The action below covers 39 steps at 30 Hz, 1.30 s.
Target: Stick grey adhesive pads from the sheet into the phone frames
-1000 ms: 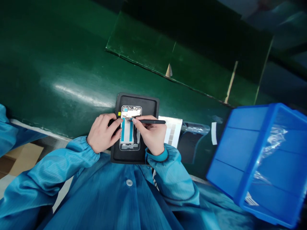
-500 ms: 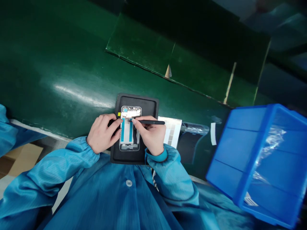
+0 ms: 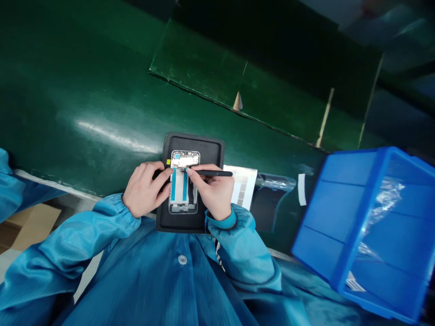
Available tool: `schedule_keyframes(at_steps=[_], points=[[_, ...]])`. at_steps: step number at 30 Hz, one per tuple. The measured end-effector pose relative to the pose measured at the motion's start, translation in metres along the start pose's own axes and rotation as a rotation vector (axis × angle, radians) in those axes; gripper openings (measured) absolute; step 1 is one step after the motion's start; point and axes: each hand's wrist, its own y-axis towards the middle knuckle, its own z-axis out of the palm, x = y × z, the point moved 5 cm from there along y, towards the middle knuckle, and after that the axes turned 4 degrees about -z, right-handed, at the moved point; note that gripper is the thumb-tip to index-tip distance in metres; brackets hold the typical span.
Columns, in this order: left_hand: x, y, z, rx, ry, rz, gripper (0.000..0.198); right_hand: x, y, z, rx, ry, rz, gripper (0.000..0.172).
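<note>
An opened smartphone (image 3: 180, 192), its inner board and two blue strips exposed, lies upright in a shallow black tray (image 3: 207, 144). My left hand (image 3: 147, 189) rests at the phone's left edge, index finger and thumb apart with their tips against it. From the right, my right hand (image 3: 217, 189) pinches slim black tweezers (image 3: 214, 173) between thumb and fingers. Their tip points left, over the phone just below its board; whether it touches a part there is too small to tell. The right hand's fingers cover some of the phone's right side.
A printed white sheet (image 3: 250, 181) and a dark piece in clear wrap (image 3: 268, 206) lie right of the tray. Beyond them stand a white strip (image 3: 302, 190) and a blue bin (image 3: 340, 190) holding clear plastic. Behind is a raised green board (image 3: 204, 63). Another person's sleeve (image 3: 10, 194) shows left.
</note>
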Motion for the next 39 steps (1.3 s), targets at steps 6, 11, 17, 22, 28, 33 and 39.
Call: schedule_keyframes(at_steps=[6, 11, 17, 22, 28, 33, 39], points=[[-0.001, 0.001, -0.001, -0.012, 0.015, 0.015, 0.031, 0.001, 0.0, 0.0, 0.002, 0.019, 0.002, 0.015], [0.0, 0.001, 0.0, -0.015, 0.018, 0.019, 0.031, 0.0, 0.0, 0.0, 0.0, 0.014, -0.008, 0.016], [-0.002, 0.0, 0.002, 0.008, 0.078, 0.052, 0.035, 0.0, 0.001, 0.001, -0.002, 0.019, -0.016, 0.015], [-0.001, 0.0, 0.004, 0.055, 0.142, 0.055, 0.04, 0.0, 0.0, 0.001, -0.001, 0.019, -0.022, 0.014], [-0.002, 0.0, 0.004, 0.096, 0.228, 0.061, 0.041, 0.001, 0.0, 0.002, -0.001, 0.026, -0.03, 0.014], [-0.006, 0.002, 0.0, 0.13, 0.261, 0.044, 0.043, 0.005, -0.003, -0.002, -0.015, -0.02, -0.044, 0.016], [-0.021, 0.01, -0.001, 0.15, 0.269, 0.126, 0.041, 0.019, -0.021, -0.022, -0.104, -0.02, -0.073, 0.012]])
